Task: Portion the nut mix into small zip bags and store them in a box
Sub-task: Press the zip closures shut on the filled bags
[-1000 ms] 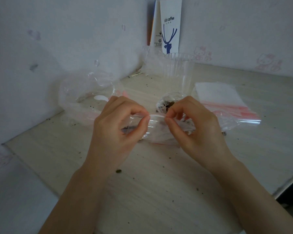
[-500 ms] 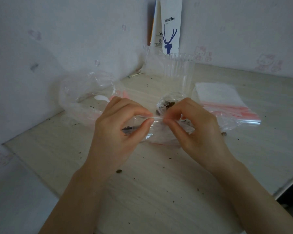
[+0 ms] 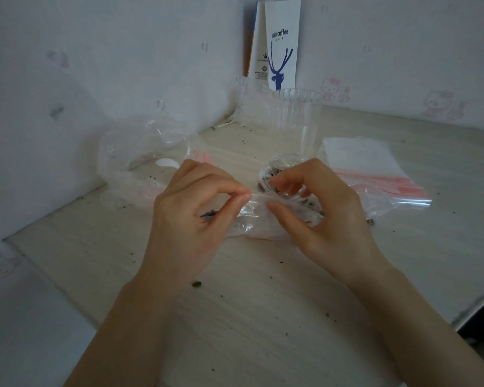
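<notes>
Zip bag (image 3: 259,217), "coffee" paper bag (image 3: 282,46) behind

The left hand (image 3: 190,216) and right hand (image 3: 327,219) hide the ends of the bag (image 3: 259,219), whose dark contents are too blurred to name; at 12 o'clock the top edge cuts off the paper bag (image 3: 281,46), its small print unreadable.

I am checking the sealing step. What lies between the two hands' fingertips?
In the head view, only the zip bag lies there: its clear top edge spans from the left hand to the right hand, both pinching it.
</notes>
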